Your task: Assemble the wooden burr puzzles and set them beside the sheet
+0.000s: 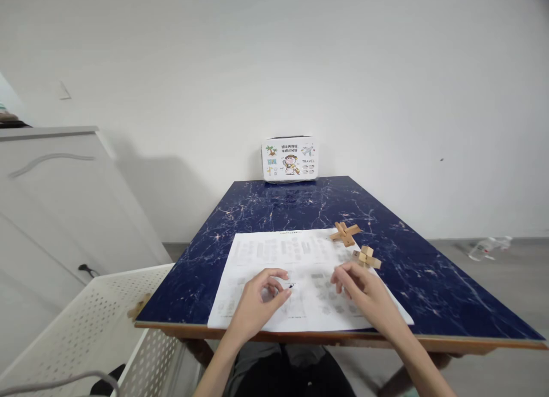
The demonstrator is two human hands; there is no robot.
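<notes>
A white printed sheet [257, 259] lies on the dark blue marbled table [274, 208], with diagrams and small text too faint to read. My left hand [261, 300] is over its lower middle, thumb and fingers curved and apart, with nothing visibly held. Close to that thumb tip is a small dark mark [291, 286]; I cannot make out what it is. Over the sheet's right part, my right hand [364, 291] has loosely bent fingers and no object showing in it. Just beyond it sits a wooden burr puzzle [366, 256]. Farther back, another interlocking wooden puzzle [345, 233] overlaps the sheet's edge.
A white case with cartoon prints [290, 159] stands at the table's far edge against the wall. At lower left is a white perforated basket [150, 351] with a wooden piece [139, 307] inside. A white cabinet [60, 214] rises behind it.
</notes>
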